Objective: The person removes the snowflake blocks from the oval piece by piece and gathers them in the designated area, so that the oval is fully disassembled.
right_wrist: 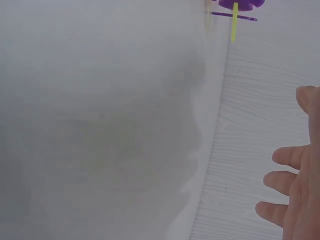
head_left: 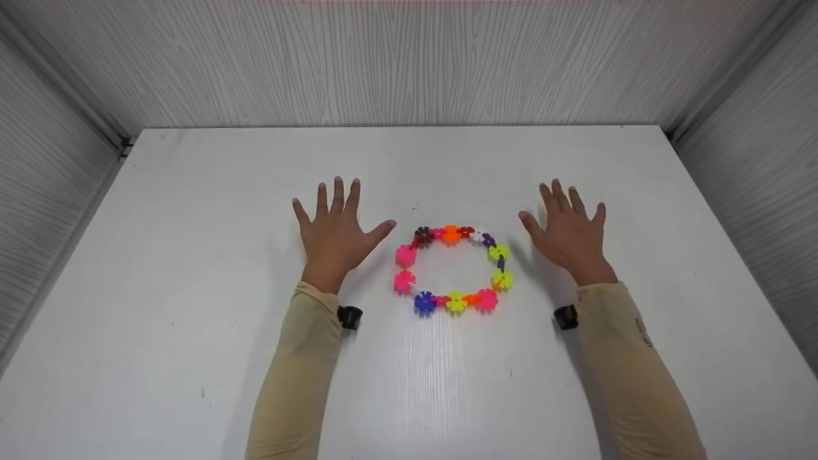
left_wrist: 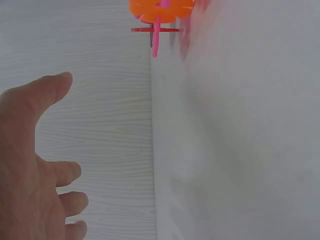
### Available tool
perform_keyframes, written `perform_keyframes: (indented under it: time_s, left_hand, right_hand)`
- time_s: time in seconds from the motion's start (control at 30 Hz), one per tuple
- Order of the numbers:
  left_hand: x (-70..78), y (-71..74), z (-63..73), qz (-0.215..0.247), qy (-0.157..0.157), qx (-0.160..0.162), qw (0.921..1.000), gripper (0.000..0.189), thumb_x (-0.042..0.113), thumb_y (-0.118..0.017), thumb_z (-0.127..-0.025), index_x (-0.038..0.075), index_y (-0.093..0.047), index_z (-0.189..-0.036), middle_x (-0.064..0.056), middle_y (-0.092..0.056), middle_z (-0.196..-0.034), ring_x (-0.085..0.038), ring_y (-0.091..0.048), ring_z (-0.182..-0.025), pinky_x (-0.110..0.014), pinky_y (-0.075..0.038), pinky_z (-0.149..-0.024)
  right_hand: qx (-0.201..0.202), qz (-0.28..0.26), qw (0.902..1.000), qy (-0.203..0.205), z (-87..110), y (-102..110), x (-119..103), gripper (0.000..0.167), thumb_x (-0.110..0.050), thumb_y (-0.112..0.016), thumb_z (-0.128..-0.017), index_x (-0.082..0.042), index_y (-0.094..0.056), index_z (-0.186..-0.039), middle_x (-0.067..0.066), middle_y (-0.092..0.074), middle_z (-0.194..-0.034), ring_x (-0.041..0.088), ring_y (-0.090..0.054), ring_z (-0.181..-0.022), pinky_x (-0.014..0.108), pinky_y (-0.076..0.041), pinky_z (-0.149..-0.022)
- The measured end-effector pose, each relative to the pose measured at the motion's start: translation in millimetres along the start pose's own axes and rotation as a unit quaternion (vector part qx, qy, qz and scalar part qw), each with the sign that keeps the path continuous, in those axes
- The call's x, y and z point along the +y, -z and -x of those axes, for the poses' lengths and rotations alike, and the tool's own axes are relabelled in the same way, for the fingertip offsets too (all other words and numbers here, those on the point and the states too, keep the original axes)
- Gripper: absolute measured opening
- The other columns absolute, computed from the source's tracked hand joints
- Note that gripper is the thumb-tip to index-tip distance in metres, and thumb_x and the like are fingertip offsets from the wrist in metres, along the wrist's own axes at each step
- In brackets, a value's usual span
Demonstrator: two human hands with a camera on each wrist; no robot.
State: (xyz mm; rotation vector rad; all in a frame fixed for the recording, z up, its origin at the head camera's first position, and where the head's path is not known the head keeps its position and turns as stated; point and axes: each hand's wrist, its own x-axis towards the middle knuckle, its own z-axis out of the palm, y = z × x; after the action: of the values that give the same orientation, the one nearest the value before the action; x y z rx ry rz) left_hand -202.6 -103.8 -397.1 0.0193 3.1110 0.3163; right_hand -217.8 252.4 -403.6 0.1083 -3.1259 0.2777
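A closed ring of interlocking notched plastic discs lies on the white table, in pink, yellow, orange, blue, red, purple, white and dark pieces. To its left my left hand is spread with the palm down, holding nothing. My right hand is spread to the right of the ring, also holding nothing. Neither hand touches the ring. At the top of the left wrist view an orange disc of the ring shows, while the right wrist view catches a purple disc at its top edge.
The white tabletop is bounded by a grey wood-grain panel at the back and similar panels at both sides. Each wrist wears a small black camera, and long beige sleeves cover the arms.
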Motion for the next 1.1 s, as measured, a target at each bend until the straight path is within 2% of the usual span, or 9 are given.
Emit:
perform_keyframes:
  time_s: [0.27, 0.5, 0.7, 0.97, 1.03, 1.1]
  left_hand:
    - [24.3, -5.4, -1.8, 0.008, -0.017, 0.001, 0.9998, 0.092, 0.078, -0.033, -0.085, 0.025, -0.009, -0.156, -0.007, -0.006, -0.163, -0.032, -0.002, -0.151, -0.066, 0.008, -0.113]
    - [44.5, -4.6, -6.3, 0.027, -0.036, 0.012, 0.9989, 0.092, 0.078, -0.036, -0.084, 0.026, -0.012, -0.156, -0.006, -0.009, -0.163, -0.031, -0.004, -0.151, -0.065, 0.007, -0.114]
    - [57.4, -4.3, -8.2, 0.068, -0.057, -0.010, 0.9960, 0.092, 0.079, -0.038, -0.083, 0.027, -0.014, -0.155, -0.006, -0.013, -0.162, -0.030, -0.009, -0.151, -0.064, 0.002, -0.115]
    - [60.0, -9.9, -14.1, 0.138, -0.070, -0.039, 0.9873, 0.094, 0.079, -0.044, -0.081, 0.026, -0.019, -0.155, -0.007, -0.021, -0.161, -0.030, -0.018, -0.149, -0.064, -0.003, -0.116]
    - [60.1, -12.1, -15.4, 0.166, -0.067, -0.049, 0.9827, 0.094, 0.078, -0.047, -0.081, 0.026, -0.021, -0.155, -0.007, -0.024, -0.160, -0.029, -0.021, -0.149, -0.063, -0.005, -0.116]
    - [60.2, -14.9, -17.5, 0.202, -0.065, -0.060, 0.9755, 0.092, 0.075, -0.051, -0.081, 0.025, -0.024, -0.154, -0.007, -0.029, -0.158, -0.028, -0.028, -0.146, -0.059, -0.012, -0.117]
  right_hand:
    - [-0.009, -0.008, 0.9999, 0.007, -1.9, -2, -14, 0.084, -0.069, -0.025, -0.094, -0.013, -0.015, -0.155, 0.012, -0.013, -0.162, 0.037, -0.012, -0.149, 0.074, 0.000, -0.108]
    - [-0.021, -0.025, 0.9992, 0.025, -2.8, -2, -29, 0.081, -0.067, -0.027, -0.095, -0.015, -0.013, -0.156, 0.011, -0.011, -0.163, 0.037, -0.012, -0.149, 0.072, 0.000, -0.110]
    - [-0.056, -0.065, 0.9955, 0.040, -4.8, -6, -39, 0.081, -0.065, -0.032, -0.095, -0.017, -0.011, -0.156, 0.009, -0.011, -0.163, 0.035, -0.013, -0.149, 0.066, -0.003, -0.114]
    - [-0.086, -0.114, 0.9887, 0.046, -8.4, -10, -52, 0.079, -0.063, -0.042, -0.094, -0.021, -0.017, -0.156, 0.009, -0.024, -0.160, 0.035, -0.024, -0.146, 0.063, -0.011, -0.115]
    - [-0.093, -0.128, 0.9864, 0.043, -9.5, -11, -53, 0.078, -0.062, -0.045, -0.093, -0.022, -0.019, -0.155, 0.009, -0.027, -0.159, 0.035, -0.027, -0.145, 0.062, -0.013, -0.115]
    - [-0.104, -0.141, 0.9837, 0.041, -10.6, -12, -54, 0.078, -0.061, -0.047, -0.093, -0.023, -0.020, -0.155, 0.008, -0.031, -0.158, 0.035, -0.029, -0.143, 0.060, -0.012, -0.116]
